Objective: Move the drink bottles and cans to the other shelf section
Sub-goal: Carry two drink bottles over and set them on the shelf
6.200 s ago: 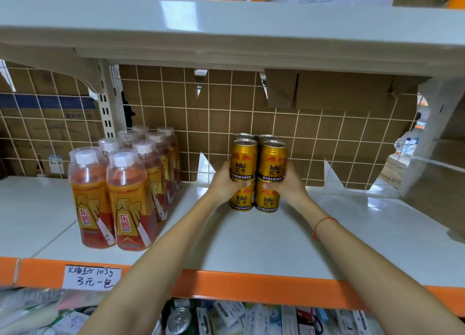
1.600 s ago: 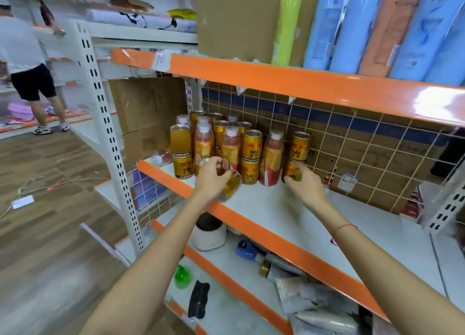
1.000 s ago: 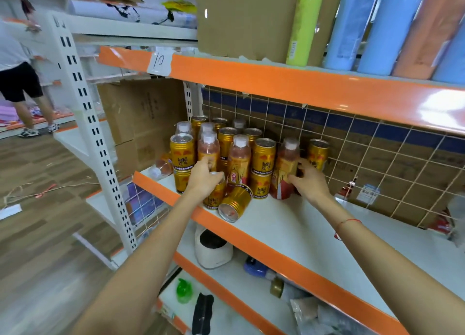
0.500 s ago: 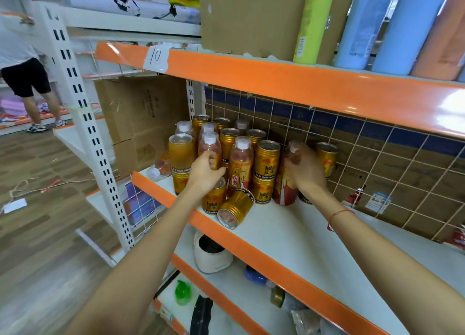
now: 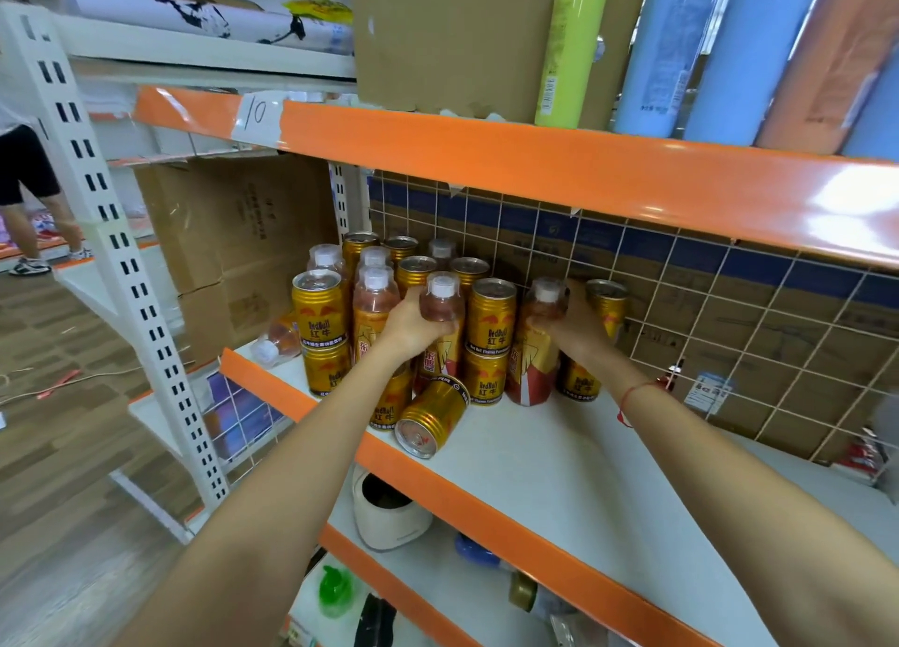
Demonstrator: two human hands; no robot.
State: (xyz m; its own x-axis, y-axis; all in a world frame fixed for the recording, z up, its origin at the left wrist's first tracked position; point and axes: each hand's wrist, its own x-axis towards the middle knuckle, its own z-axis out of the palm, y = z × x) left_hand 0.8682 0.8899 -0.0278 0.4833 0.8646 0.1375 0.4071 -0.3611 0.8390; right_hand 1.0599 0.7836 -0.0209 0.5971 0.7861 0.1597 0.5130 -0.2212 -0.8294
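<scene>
The tipped can [image 5: 430,417] lies lengthwise toward the shelf [image 5: 559,457] edge, below the left hand [image 5: 413,328], whose fingers grasp a bottle [image 5: 440,325]; right hand [image 5: 576,328] seemingly grips another.

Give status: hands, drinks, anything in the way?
Left hand grips a bottle; right hand grips another bottle. One can lies tipped at the shelf front edge, unheld.
</scene>
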